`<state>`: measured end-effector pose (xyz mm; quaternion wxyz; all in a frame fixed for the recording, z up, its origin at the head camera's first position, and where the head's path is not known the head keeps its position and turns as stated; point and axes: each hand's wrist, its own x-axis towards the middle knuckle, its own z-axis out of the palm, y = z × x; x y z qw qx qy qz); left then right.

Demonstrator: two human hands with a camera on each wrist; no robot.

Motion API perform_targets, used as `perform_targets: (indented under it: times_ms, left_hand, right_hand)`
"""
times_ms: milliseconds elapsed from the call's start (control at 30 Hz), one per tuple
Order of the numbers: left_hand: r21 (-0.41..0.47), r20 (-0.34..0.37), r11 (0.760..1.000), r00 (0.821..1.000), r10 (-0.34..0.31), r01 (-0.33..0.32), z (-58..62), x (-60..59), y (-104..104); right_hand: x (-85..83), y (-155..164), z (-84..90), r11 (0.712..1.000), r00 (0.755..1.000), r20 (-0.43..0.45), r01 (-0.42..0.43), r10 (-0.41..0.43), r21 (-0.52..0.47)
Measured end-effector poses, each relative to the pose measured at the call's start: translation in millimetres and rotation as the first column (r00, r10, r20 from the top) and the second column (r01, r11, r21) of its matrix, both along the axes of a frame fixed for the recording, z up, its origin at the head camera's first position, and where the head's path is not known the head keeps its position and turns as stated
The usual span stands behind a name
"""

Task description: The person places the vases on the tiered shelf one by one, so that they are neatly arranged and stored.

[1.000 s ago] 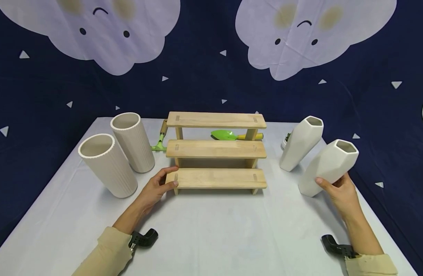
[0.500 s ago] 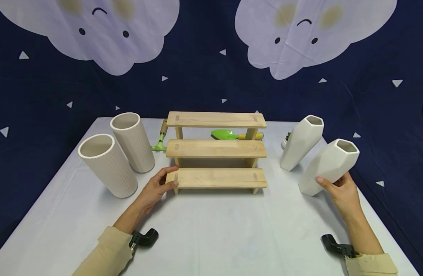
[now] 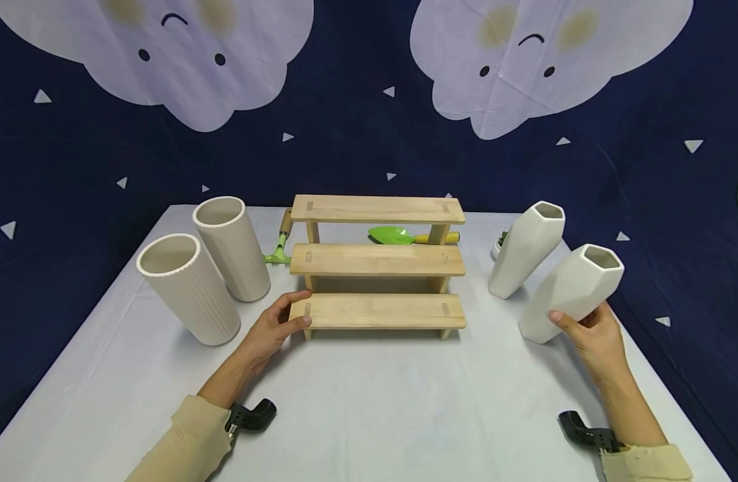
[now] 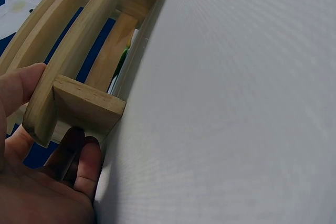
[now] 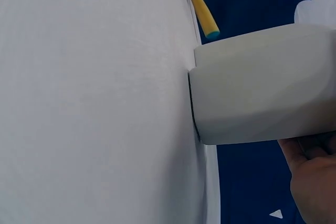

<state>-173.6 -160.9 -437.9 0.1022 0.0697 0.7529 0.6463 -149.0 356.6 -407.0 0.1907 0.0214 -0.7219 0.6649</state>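
Note:
A three-step wooden stand (image 3: 377, 261) sits mid-table. My left hand (image 3: 276, 327) grips the left end of its lowest step (image 4: 79, 103), thumb on top and fingers below. My right hand (image 3: 588, 331) holds a white faceted vase (image 3: 570, 291) at the table's right side; its base (image 5: 247, 98) looks just clear of the cloth in the right wrist view. A second faceted vase (image 3: 525, 249) stands behind it.
Two ribbed cream cylinder vases (image 3: 188, 288) (image 3: 232, 246) stand left of the stand. A green trowel (image 3: 399, 235) and a green hand tool (image 3: 278, 251) lie behind the stand. A small potted plant (image 3: 499, 244) hides behind the far vase. White cloth (image 3: 369, 402) covers the table.
The vase in my right hand has shifted slightly left and up. My left hand has stayed on the stand.

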Motion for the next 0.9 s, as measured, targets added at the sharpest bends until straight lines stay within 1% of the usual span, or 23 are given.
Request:
perform_targets:
  times_ms: [167,400,667,900]
  left_hand:
    - [-0.002,0.001,1.0,1.0,0.0,0.0,-0.1,-0.1,0]
    - [0.001,0.0,1.0,1.0,-0.004,0.004,0.6,0.7,0]
    - [0.001,0.015,1.0,1.0,0.0,0.0,0.7,0.2,0]
    - [-0.009,-0.007,1.0,1.0,-0.002,0.002,0.4,0.4,-1]
  right_hand:
    - [0.7,-4,1.9,1.0,1.0,0.008,0.01,-0.01,0.008]
    - [4.8,-12,8.9,0.999,1.0,-0.001,-0.022,0.022,-0.035]
    - [8.9,-21,17.1,1.0,1.0,0.012,-0.011,0.011,-0.001]
    - [10.5,-32,24.6,0.999,0.999,-0.007,-0.041,0.041,-0.003]
